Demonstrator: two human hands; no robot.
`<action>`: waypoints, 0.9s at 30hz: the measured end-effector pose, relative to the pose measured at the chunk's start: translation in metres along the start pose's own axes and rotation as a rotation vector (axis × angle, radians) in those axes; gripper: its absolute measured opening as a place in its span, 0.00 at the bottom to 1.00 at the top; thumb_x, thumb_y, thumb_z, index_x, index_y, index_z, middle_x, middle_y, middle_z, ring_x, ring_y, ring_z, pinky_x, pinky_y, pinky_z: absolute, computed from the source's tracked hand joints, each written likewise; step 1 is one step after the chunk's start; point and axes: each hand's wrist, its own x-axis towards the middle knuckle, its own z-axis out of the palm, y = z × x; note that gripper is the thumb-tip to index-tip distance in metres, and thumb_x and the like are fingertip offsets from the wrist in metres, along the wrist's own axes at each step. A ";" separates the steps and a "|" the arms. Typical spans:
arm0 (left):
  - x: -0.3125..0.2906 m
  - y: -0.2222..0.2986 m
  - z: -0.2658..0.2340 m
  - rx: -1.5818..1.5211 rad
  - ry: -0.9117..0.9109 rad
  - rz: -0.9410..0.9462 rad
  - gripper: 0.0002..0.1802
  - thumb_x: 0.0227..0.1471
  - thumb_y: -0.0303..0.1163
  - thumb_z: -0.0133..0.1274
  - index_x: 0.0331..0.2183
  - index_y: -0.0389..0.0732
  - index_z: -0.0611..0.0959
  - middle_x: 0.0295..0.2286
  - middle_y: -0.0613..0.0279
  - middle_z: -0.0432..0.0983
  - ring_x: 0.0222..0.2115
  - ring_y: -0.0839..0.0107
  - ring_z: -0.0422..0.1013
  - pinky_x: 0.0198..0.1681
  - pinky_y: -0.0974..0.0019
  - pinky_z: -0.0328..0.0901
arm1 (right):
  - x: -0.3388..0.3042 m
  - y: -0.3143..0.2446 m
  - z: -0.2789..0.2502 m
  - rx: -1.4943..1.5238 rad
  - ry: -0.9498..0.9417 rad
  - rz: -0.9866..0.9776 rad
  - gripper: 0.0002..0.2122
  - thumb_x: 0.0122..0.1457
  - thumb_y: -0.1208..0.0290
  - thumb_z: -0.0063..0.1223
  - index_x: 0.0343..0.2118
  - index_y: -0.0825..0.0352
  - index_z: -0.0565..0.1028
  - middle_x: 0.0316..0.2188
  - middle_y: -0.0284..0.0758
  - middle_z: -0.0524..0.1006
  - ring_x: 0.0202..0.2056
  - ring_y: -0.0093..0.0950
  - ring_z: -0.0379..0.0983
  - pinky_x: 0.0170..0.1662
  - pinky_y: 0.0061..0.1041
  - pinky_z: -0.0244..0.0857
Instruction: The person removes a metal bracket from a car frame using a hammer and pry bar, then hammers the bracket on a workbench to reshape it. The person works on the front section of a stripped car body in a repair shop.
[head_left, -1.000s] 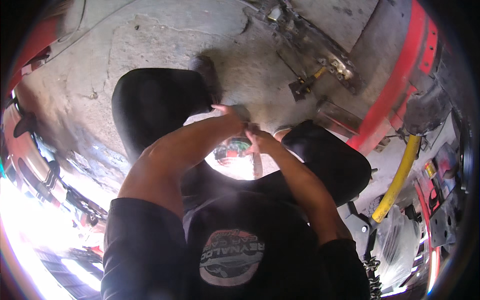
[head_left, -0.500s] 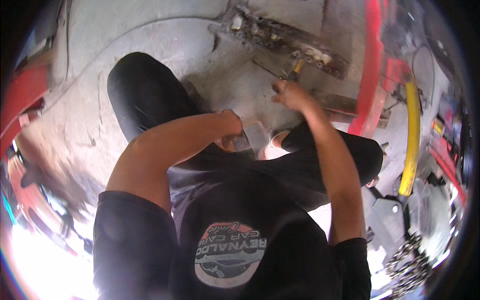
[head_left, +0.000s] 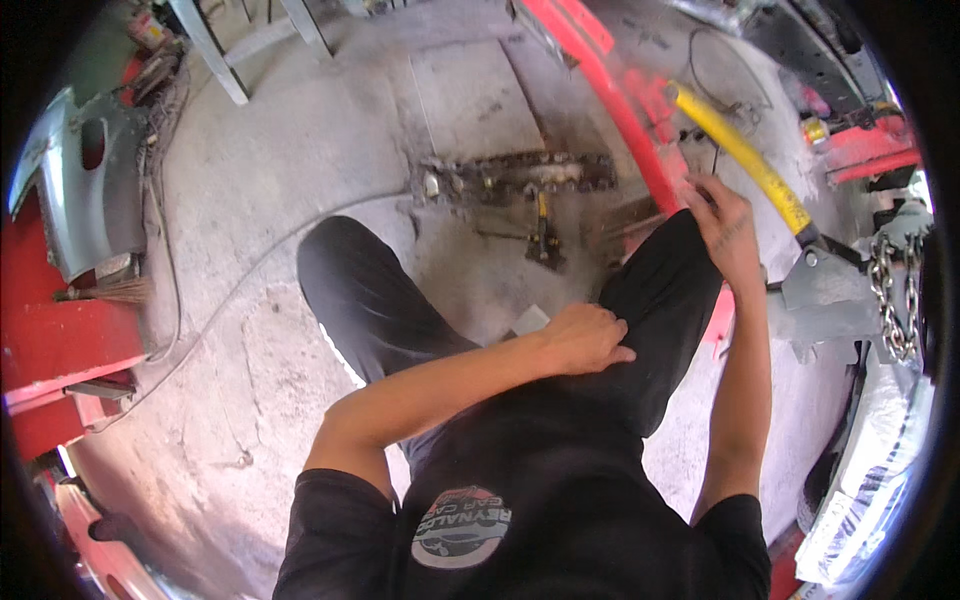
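My left hand point(head_left: 582, 338) rests over my right thigh with its fingers curled in and the thumb pointing right. Whatever may be in that fist is hidden. At my right knee, my right hand point(head_left: 725, 222) reaches up beside the red metal beam point(head_left: 635, 110), fingers bent but apart and nothing visible in them. It may be touching the beam or the knee; I cannot tell which. On the floor ahead lies a long, dirty metal part point(head_left: 515, 176) with a row of fittings. A tool with a yellow and black handle point(head_left: 543, 218) lies against its near side.
A yellow bar point(head_left: 745, 155) slants down to grey metal equipment point(head_left: 815, 290), with a chain point(head_left: 895, 300) at its right. A thin cable point(head_left: 255, 270) crosses the floor at left. Beyond the metal part is a flat panel point(head_left: 475, 95); red equipment point(head_left: 75, 340) stands far left.
My right hand has left the yellow-handled tool and moved right to the red beam and knee. My left hand has moved right onto my thigh. The whole view has shifted, and my knees are raised.
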 end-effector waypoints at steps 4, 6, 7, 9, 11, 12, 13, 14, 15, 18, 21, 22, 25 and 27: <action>0.001 0.008 -0.018 0.214 -0.022 0.005 0.32 0.58 0.60 0.50 0.33 0.36 0.83 0.30 0.47 0.80 0.34 0.47 0.78 0.37 0.48 0.71 | -0.055 0.032 -0.061 -0.042 0.125 0.190 0.12 0.62 0.68 0.54 0.36 0.75 0.79 0.28 0.53 0.78 0.28 0.42 0.77 0.35 0.36 0.68; -0.008 0.013 -0.037 0.271 0.067 0.007 0.32 0.58 0.61 0.49 0.33 0.36 0.83 0.31 0.47 0.80 0.35 0.48 0.78 0.37 0.49 0.71 | -0.047 0.016 -0.062 0.005 0.132 0.204 0.13 0.62 0.67 0.56 0.31 0.75 0.77 0.25 0.52 0.77 0.26 0.43 0.74 0.33 0.37 0.66; -0.011 0.018 -0.040 0.261 0.071 0.014 0.32 0.58 0.61 0.49 0.34 0.37 0.83 0.32 0.47 0.80 0.35 0.48 0.78 0.37 0.49 0.71 | -0.047 0.007 -0.063 0.024 0.126 0.227 0.14 0.61 0.66 0.57 0.29 0.75 0.77 0.24 0.52 0.76 0.24 0.44 0.73 0.32 0.37 0.66; -0.011 0.027 -0.046 0.241 0.074 0.017 0.33 0.58 0.62 0.49 0.35 0.37 0.82 0.33 0.48 0.80 0.36 0.49 0.78 0.38 0.49 0.71 | -0.038 -0.020 -0.058 -0.059 0.126 0.154 0.16 0.60 0.64 0.59 0.25 0.75 0.75 0.22 0.51 0.75 0.24 0.46 0.72 0.32 0.39 0.65; -0.015 0.042 -0.041 0.223 0.093 0.055 0.31 0.58 0.60 0.49 0.36 0.37 0.81 0.33 0.48 0.80 0.36 0.49 0.78 0.38 0.49 0.71 | -0.038 -0.045 -0.057 -0.183 0.132 0.114 0.18 0.59 0.61 0.61 0.23 0.74 0.74 0.20 0.51 0.75 0.24 0.48 0.73 0.31 0.40 0.65; -0.017 0.044 -0.035 0.208 0.103 0.068 0.31 0.59 0.59 0.49 0.36 0.37 0.81 0.33 0.49 0.80 0.36 0.49 0.78 0.39 0.49 0.71 | -0.042 -0.057 -0.055 -0.260 0.129 0.099 0.20 0.58 0.59 0.62 0.21 0.73 0.73 0.19 0.51 0.74 0.24 0.49 0.73 0.31 0.41 0.65; -0.017 0.046 -0.028 0.190 0.110 0.076 0.29 0.59 0.58 0.50 0.37 0.37 0.81 0.33 0.48 0.80 0.36 0.49 0.78 0.39 0.49 0.71 | -0.050 -0.066 -0.059 -0.342 0.127 0.087 0.21 0.58 0.57 0.63 0.20 0.73 0.73 0.19 0.51 0.74 0.24 0.50 0.74 0.31 0.42 0.65; -0.017 0.045 -0.022 0.171 0.119 0.081 0.28 0.60 0.56 0.50 0.37 0.37 0.80 0.33 0.48 0.80 0.36 0.49 0.78 0.39 0.49 0.71 | -0.056 -0.074 -0.062 -0.362 0.125 0.092 0.21 0.57 0.56 0.63 0.19 0.72 0.73 0.19 0.50 0.74 0.25 0.50 0.74 0.30 0.42 0.65; -0.015 0.044 -0.017 0.150 0.128 0.089 0.27 0.60 0.55 0.50 0.37 0.36 0.80 0.34 0.48 0.80 0.36 0.49 0.78 0.40 0.49 0.71 | -0.065 -0.080 -0.066 -0.386 0.121 0.097 0.22 0.56 0.55 0.63 0.19 0.71 0.73 0.19 0.50 0.74 0.25 0.50 0.74 0.29 0.43 0.65; -0.007 0.041 -0.010 0.123 0.155 0.027 0.22 0.61 0.48 0.51 0.36 0.36 0.80 0.32 0.47 0.80 0.35 0.47 0.77 0.39 0.48 0.71 | -0.095 -0.071 -0.054 -0.400 0.057 0.109 0.22 0.56 0.54 0.63 0.18 0.68 0.72 0.18 0.49 0.75 0.24 0.50 0.75 0.28 0.45 0.65; 0.004 0.024 0.008 0.155 0.190 0.010 0.17 0.61 0.42 0.51 0.33 0.35 0.80 0.28 0.46 0.79 0.33 0.45 0.77 0.38 0.47 0.71 | -0.123 -0.057 -0.019 -0.302 0.016 0.155 0.20 0.57 0.54 0.62 0.19 0.67 0.72 0.18 0.47 0.76 0.24 0.50 0.75 0.28 0.46 0.66; 0.002 0.025 0.004 0.115 0.170 0.028 0.16 0.61 0.41 0.51 0.32 0.35 0.79 0.27 0.46 0.79 0.33 0.44 0.76 0.37 0.46 0.70 | -0.125 -0.054 -0.008 -0.240 0.016 0.171 0.20 0.57 0.55 0.62 0.20 0.66 0.72 0.18 0.47 0.76 0.24 0.49 0.75 0.28 0.46 0.66; -0.008 0.029 -0.014 0.051 0.122 0.072 0.15 0.61 0.39 0.51 0.30 0.36 0.79 0.26 0.47 0.78 0.31 0.43 0.75 0.36 0.45 0.69 | -0.124 -0.057 0.007 -0.090 0.056 0.146 0.17 0.57 0.57 0.62 0.22 0.66 0.72 0.19 0.47 0.76 0.24 0.50 0.75 0.28 0.46 0.66; -0.008 0.033 -0.017 0.065 0.104 0.096 0.15 0.61 0.38 0.51 0.30 0.36 0.79 0.26 0.47 0.78 0.30 0.42 0.75 0.36 0.45 0.69 | -0.120 -0.049 0.004 -0.051 0.027 0.098 0.15 0.57 0.59 0.61 0.23 0.66 0.72 0.19 0.47 0.76 0.24 0.50 0.75 0.28 0.46 0.66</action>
